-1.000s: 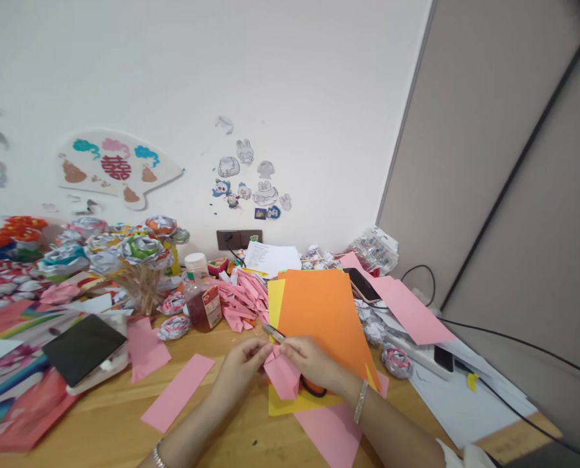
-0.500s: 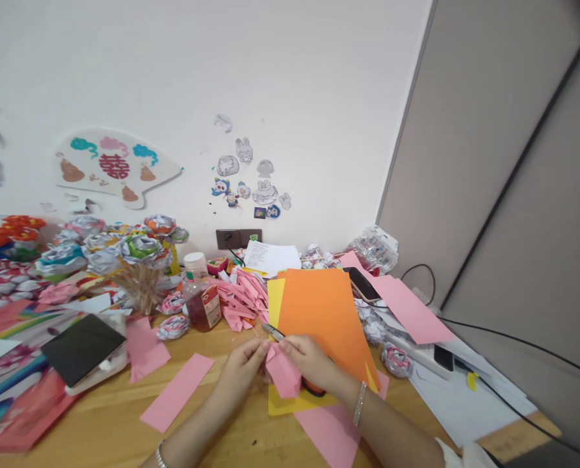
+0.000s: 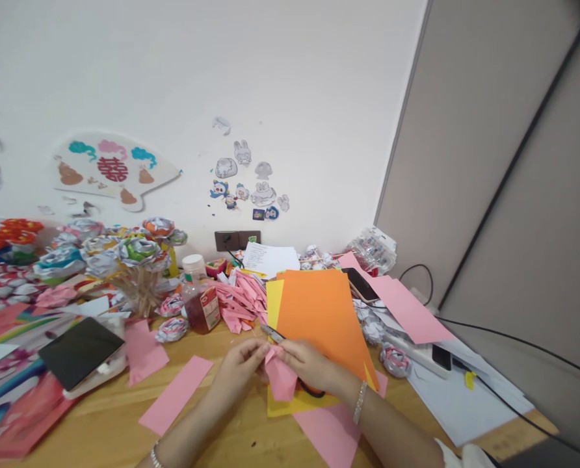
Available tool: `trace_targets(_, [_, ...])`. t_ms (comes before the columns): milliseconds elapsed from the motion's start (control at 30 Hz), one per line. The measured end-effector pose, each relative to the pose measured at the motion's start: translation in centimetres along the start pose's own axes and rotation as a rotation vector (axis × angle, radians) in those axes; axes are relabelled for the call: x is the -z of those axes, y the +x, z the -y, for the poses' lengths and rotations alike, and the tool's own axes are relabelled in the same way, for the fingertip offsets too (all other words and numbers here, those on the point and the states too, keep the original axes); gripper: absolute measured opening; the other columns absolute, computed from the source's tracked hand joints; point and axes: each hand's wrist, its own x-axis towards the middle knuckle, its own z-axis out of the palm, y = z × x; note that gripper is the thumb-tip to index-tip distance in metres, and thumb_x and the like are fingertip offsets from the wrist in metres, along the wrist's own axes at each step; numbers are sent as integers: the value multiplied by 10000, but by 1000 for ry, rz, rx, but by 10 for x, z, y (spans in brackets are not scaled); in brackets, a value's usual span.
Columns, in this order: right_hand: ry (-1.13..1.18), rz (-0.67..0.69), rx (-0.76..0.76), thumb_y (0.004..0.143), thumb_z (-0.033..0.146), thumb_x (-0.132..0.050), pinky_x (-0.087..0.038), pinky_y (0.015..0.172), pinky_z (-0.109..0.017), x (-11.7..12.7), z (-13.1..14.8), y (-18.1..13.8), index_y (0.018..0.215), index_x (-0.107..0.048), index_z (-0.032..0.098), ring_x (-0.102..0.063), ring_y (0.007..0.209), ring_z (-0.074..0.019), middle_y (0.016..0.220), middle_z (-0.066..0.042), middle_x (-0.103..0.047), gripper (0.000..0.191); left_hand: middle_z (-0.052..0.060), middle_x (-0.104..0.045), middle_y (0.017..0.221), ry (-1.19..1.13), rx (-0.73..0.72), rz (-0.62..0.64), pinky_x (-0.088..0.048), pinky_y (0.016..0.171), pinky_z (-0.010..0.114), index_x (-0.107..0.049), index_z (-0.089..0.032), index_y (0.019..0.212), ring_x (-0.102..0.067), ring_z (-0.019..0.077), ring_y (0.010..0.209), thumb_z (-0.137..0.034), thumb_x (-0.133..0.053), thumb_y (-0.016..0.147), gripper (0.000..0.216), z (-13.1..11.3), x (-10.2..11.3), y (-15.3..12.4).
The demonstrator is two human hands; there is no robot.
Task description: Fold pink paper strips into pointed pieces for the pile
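Both my hands meet over the wooden table (image 3: 99, 416), pinching a folded pink paper piece (image 3: 281, 380) between them. My left hand (image 3: 241, 367) grips its top left edge with closed fingers. My right hand (image 3: 305, 364) holds the right side, fingers curled over it. Under the hands lie a yellow sheet (image 3: 290, 403) and an orange sheet (image 3: 319, 315). Scissors (image 3: 274, 334) poke out just behind my fingers, and their dark handle loop shows below my right hand. A heap of folded pink pieces (image 3: 241, 302) sits just beyond.
A pink paper strip (image 3: 177, 393) and a pink square (image 3: 144, 351) lie to the left, beside a black tablet (image 3: 80, 351). A bottle of brown liquid (image 3: 199, 296) and paper flowers on sticks (image 3: 134, 260) stand behind. Phones (image 3: 361, 284), more pink sheets, white papers and cables crowd the right.
My hands have barely moved; the fingers shift slightly on the pink piece. The view has drifted a little to the right.
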Motion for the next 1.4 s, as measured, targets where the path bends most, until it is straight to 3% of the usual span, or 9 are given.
trace_targets(167, [42, -18, -27, 876, 479, -258, -329, 559, -208, 0, 1, 1, 681, -429, 164, -389, 597, -98, 647, 22, -415, 408, -36, -491, 579, 37, -63, 19, -351, 535, 207, -549, -151, 613, -432, 110, 556, -439, -520, 714, 306, -1, 2, 1])
trace_targets(533, [-119, 23, -1, 880, 464, -251, -320, 542, -218, -1, -6, 1, 682, -451, 164, -419, 586, -109, 643, 10, -459, 412, -14, -516, 586, 260, -73, 50, -351, 550, 217, -595, -149, 644, -450, 132, 586, -406, -483, 747, 299, -2, 6, 2])
trace_targets(867, [-99, 34, -20, 878, 453, -271, -294, 516, -206, 3, 1, -2, 670, -425, 165, -398, 570, -98, 627, 23, -425, 387, 8, -578, 652, 289, -94, 90, -370, 581, 226, -610, -150, 691, -490, 150, 628, -403, -467, 758, 299, -5, 8, 0])
trace_targets(1067, [-75, 18, -32, 875, 465, -264, -294, 510, -214, -1, -3, -1, 642, -418, 167, -376, 547, -98, 601, 24, -410, 409, 0, -574, 612, 293, -97, 30, -372, 571, 233, -598, -148, 643, -492, 150, 608, -401, -469, 757, 306, 1, 6, 2])
trace_targets(1400, [-160, -12, -67, 869, 468, -278, -283, 499, -218, -3, -7, -1, 649, -486, 161, -407, 538, -108, 594, 10, -474, 431, 27, -678, 806, 319, -34, -56, -422, 701, 272, -647, -186, 819, -575, 202, 763, -352, -449, 758, 265, -4, -5, -4])
